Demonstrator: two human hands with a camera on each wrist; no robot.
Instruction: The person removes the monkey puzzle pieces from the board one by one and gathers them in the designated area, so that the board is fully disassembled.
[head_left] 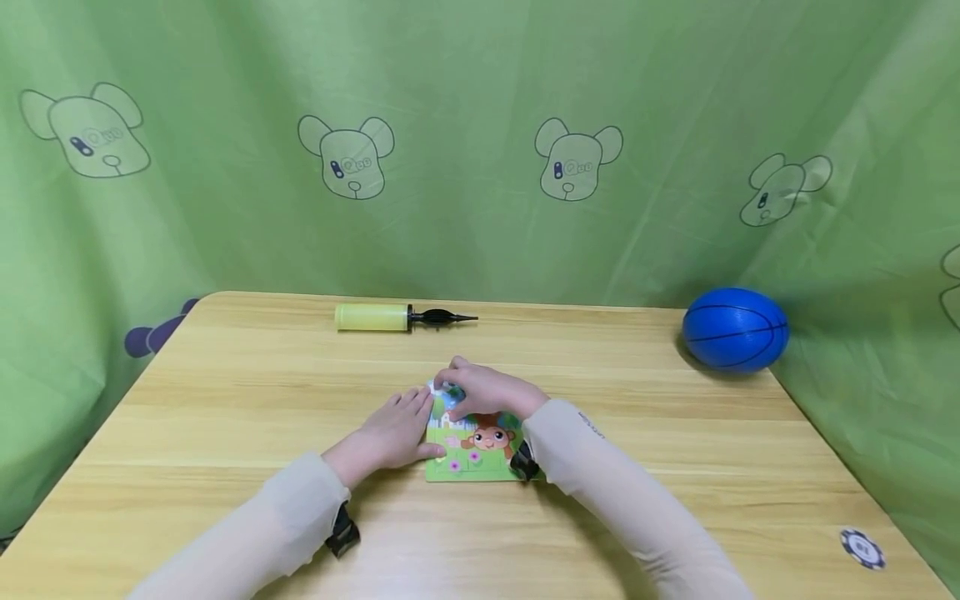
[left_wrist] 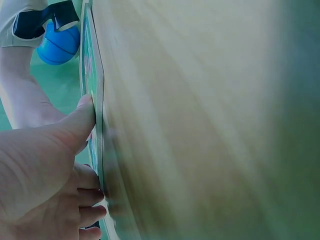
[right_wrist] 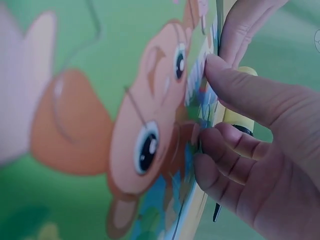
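A jigsaw puzzle (head_left: pixel 468 467) with a cartoon monkey on green grass lies flat on the table in the head view. At its left edge my left hand (head_left: pixel 397 429) rests with fingers fairly straight, its thumb over the picture. My right hand (head_left: pixel 483 390) bends over the upper left part of the puzzle. In the right wrist view, its thumb (right_wrist: pixel 220 70) and bent fingertips (right_wrist: pixel 205 170) touch the picture, spread apart around a blue patch. I cannot tell whether they pinch a piece there. The right hand and sleeve cover the puzzle's upper right.
A yellow hand pump (head_left: pixel 372 317) with a black nozzle lies near the table's back edge. At the back right sits a blue ball (head_left: pixel 735 331), and a round poker chip (head_left: pixel 862 548) lies at the front right. Green curtains (head_left: pixel 465 225) surround the wooden table (head_left: pixel 225 400).
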